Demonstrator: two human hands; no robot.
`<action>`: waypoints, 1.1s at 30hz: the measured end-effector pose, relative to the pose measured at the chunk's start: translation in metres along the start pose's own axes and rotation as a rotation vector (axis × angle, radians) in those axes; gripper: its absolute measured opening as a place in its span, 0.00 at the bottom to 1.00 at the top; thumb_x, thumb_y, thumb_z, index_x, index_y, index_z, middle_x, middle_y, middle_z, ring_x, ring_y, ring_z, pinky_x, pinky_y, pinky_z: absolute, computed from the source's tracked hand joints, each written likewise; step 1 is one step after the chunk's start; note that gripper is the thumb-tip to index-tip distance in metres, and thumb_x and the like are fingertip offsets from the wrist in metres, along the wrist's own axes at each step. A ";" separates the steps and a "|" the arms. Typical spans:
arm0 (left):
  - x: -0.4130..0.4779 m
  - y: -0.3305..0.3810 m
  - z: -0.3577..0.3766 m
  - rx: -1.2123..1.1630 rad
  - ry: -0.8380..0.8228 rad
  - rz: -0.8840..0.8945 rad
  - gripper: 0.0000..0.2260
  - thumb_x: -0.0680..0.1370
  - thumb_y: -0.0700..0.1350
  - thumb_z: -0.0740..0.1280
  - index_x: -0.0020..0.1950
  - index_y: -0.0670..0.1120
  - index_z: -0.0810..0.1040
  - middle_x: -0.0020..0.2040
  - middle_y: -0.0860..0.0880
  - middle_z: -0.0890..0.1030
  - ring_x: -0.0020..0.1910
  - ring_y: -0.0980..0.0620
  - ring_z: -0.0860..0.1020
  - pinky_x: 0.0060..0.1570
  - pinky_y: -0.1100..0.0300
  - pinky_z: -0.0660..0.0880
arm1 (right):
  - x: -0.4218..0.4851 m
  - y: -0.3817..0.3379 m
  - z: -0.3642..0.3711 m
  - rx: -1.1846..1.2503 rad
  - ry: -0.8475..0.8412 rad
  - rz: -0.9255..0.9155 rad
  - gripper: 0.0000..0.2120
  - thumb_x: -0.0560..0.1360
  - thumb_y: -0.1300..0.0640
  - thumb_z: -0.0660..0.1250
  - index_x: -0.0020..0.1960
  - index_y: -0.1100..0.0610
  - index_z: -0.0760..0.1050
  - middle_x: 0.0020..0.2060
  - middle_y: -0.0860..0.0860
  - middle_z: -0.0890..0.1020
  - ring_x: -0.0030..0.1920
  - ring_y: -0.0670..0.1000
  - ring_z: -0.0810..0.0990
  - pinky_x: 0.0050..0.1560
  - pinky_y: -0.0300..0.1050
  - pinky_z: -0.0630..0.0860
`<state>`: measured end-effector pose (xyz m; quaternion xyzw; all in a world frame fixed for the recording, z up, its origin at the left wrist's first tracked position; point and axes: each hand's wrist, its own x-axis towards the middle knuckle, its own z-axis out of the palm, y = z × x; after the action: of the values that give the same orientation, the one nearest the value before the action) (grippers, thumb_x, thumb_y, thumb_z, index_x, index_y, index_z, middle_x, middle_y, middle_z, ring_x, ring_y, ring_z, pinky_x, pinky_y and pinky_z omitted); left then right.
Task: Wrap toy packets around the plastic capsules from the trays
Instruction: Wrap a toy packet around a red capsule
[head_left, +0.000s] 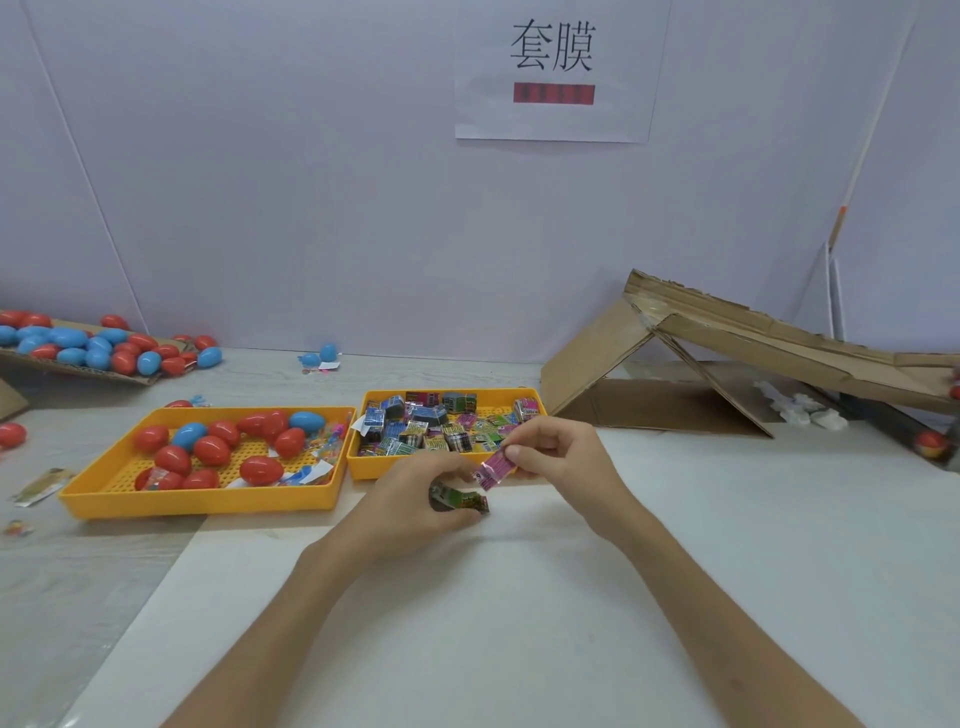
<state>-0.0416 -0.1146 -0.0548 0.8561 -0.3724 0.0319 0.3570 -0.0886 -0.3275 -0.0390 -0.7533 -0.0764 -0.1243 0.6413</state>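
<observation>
My left hand (415, 499) grips a green toy packet (462, 500) just above the white sheet, in front of the right tray. My right hand (558, 449) pinches a pink toy packet (492, 470) between thumb and fingers, close to the left hand's fingertips. The right yellow tray (363, 467) holds several printed toy packets (431, 426). The left yellow tray (197, 501) holds several red and blue egg-shaped capsules (210, 449). No capsule is in either hand.
A cardboard sheet at the far left carries more red and blue capsules (93, 348). A folded cardboard ramp (727, 353) stands at the right. Two blue capsules (321, 356) lie by the back wall. Loose packets (41, 486) lie left of the trays.
</observation>
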 end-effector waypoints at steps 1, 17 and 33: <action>0.000 0.001 0.000 -0.035 0.018 -0.001 0.15 0.73 0.51 0.77 0.59 0.53 0.82 0.51 0.61 0.81 0.53 0.63 0.77 0.52 0.67 0.74 | -0.001 0.000 0.002 0.016 -0.010 0.002 0.07 0.76 0.68 0.71 0.43 0.57 0.83 0.39 0.54 0.87 0.40 0.50 0.85 0.44 0.43 0.82; 0.002 0.009 -0.001 -0.287 0.134 -0.057 0.05 0.79 0.43 0.72 0.45 0.45 0.87 0.39 0.51 0.85 0.42 0.53 0.82 0.45 0.53 0.79 | -0.005 -0.003 0.009 0.074 -0.096 0.012 0.14 0.71 0.66 0.77 0.53 0.54 0.82 0.41 0.56 0.84 0.41 0.52 0.83 0.44 0.41 0.79; 0.002 0.010 -0.001 -0.313 0.126 -0.043 0.08 0.81 0.44 0.68 0.49 0.49 0.87 0.39 0.54 0.85 0.42 0.56 0.82 0.40 0.68 0.75 | -0.009 -0.006 0.011 0.034 -0.172 -0.002 0.18 0.69 0.64 0.77 0.55 0.50 0.82 0.47 0.49 0.85 0.44 0.51 0.84 0.48 0.43 0.80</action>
<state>-0.0471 -0.1198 -0.0474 0.7941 -0.3313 0.0195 0.5092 -0.0978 -0.3154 -0.0373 -0.7501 -0.1341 -0.0583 0.6450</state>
